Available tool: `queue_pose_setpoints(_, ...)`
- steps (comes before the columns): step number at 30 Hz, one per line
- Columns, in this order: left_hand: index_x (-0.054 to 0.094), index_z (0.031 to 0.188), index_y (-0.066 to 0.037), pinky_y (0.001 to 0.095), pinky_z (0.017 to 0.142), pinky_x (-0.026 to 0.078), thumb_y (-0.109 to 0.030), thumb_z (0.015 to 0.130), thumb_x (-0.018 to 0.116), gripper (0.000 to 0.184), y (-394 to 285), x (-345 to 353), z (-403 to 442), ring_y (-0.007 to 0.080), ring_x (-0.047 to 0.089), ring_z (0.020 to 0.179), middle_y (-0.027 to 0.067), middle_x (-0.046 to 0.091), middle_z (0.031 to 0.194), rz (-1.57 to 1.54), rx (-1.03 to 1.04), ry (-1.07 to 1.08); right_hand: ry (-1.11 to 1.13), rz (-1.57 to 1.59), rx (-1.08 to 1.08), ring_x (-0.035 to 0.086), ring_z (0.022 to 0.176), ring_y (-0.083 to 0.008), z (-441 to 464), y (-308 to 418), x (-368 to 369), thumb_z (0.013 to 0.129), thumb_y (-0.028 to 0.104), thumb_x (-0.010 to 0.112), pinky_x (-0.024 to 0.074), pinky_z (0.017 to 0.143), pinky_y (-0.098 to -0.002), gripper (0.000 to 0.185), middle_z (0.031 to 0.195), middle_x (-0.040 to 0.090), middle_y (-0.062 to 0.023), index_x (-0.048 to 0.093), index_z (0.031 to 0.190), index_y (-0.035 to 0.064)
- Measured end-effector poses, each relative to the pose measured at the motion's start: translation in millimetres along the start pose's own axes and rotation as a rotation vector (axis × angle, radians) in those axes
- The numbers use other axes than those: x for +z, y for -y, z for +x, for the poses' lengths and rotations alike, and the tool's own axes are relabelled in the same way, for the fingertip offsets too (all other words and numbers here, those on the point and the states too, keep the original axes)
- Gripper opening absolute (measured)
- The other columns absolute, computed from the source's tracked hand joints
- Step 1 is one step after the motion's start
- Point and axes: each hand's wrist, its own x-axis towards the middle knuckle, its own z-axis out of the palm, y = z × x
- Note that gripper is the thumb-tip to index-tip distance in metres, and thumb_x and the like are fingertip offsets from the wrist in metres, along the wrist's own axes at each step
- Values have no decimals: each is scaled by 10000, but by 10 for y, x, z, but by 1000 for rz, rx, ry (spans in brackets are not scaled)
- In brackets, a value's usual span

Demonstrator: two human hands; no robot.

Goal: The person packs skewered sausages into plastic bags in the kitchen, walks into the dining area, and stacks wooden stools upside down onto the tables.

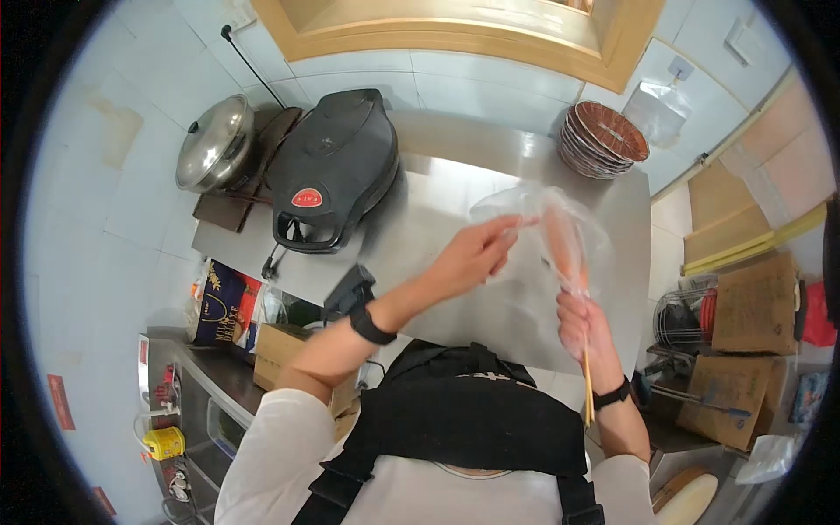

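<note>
Over the steel counter, my right hand (582, 325) is closed around thin wooden skewers (589, 385), whose lower ends stick out below my fist. Above that fist, long orange-brown food, perhaps sausages (564, 241), stands on the skewers inside a clear plastic bag (595, 232). The bag's lower part is gathered just above my right hand. To the left, my left hand (477, 254) is slightly blurred, its fingers pinched at the edge of the bag near the food's upper part. Exactly what lies between those fingertips is hard to make out.
A black electric griddle (337, 166) sits on the steel counter (437, 210) at left, beside a lidded metal pan (214, 144). Stacked brown baskets (604, 140) stand at the back right. Clear bags (658, 109) hang on the wall. Cardboard boxes (752, 306) are at right.
</note>
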Motion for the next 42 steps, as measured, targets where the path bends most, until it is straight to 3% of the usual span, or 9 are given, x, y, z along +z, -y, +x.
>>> queue_pose_setpoints(5, 419, 1271, -146, 183, 429, 339, -161, 916, 349, 363, 91, 364, -446, 43, 369, 463, -32, 396, 546, -122, -28, -52, 39, 20, -255, 387, 498, -93, 884, 173, -285, 883, 206, 404, 361, 459, -214, 188, 585, 373, 23, 447, 739, 93)
queue_pose_setpoints(7, 409, 1278, -139, 183, 435, 344, -145, 915, 347, 368, 173, 491, -625, 46, 376, 468, -28, 403, 551, -102, -39, -32, -306, -344, -912, 423, 567, -127, 1190, 206, -254, 878, 238, 422, 386, 529, -266, 229, 610, 417, 8, 452, 718, 77)
queue_pose_setpoints(17, 326, 1285, -40, 239, 605, 436, -62, 862, 435, 437, 419, 187, -368, 91, 511, 630, 20, 507, 695, -263, 22, -231, -429, -1078, -476, 537, 769, -255, 1511, 489, -489, 883, 343, 411, 404, 785, -320, 386, 822, 585, -90, 579, 869, -4)
queue_pose_setpoints(20, 405, 1183, -14, 234, 610, 440, -49, 852, 440, 335, 322, -191, -372, 97, 528, 641, 25, 518, 699, -123, 11, -229, -313, -2074, -144, 523, 946, -280, 961, 479, -161, 874, 381, 420, 369, 870, -348, 396, 964, 585, -151, 601, 966, 41)
queue_pose_setpoints(22, 422, 1135, -9, 233, 614, 441, -46, 848, 442, 290, 301, -366, -371, 97, 535, 646, 26, 525, 705, -60, 28, -290, -328, -2824, -568, 473, 1042, -270, 718, 531, -125, 856, 426, 434, 350, 893, -371, 398, 1049, 548, -175, 604, 978, 88)
queue_pose_setpoints(26, 471, 1032, 1, 233, 625, 446, -33, 832, 459, 204, 150, -742, -300, 97, 545, 651, 32, 550, 726, 23, 52, -395, -109, -2780, -327, 458, 1058, -236, 290, 793, 443, 825, 393, 491, 343, 900, -390, 356, 1056, 547, -137, 594, 942, 74)
queue_pose_setpoints(31, 515, 957, 1, 235, 613, 442, -28, 818, 477, 147, -62, -832, -160, 103, 550, 648, 44, 570, 741, 230, 188, -546, -196, -3257, -935, 523, 819, -246, 67, 1212, 703, 759, 141, 602, 407, 748, -317, 240, 832, 563, -79, 520, 975, 77)
queue_pose_setpoints(36, 547, 951, -57, 238, 618, 447, -76, 799, 540, 153, -303, -463, 105, 106, 544, 748, 38, 589, 817, 388, 274, -510, -134, -2054, -648, 454, 625, -107, 284, 991, 1264, 766, 40, 549, 402, 595, -235, 369, 717, 484, 4, 447, 1118, 78)
queue_pose_setpoints(42, 473, 1087, -45, 322, 763, 454, -97, 751, 591, 360, -393, 68, 351, 225, 512, 946, 133, 486, 1066, 296, 390, -136, 150, -1887, -486, 502, 710, -115, 931, 523, 1243, 847, 88, 470, 420, 621, -275, 278, 806, 556, -13, 485, 1122, 45)
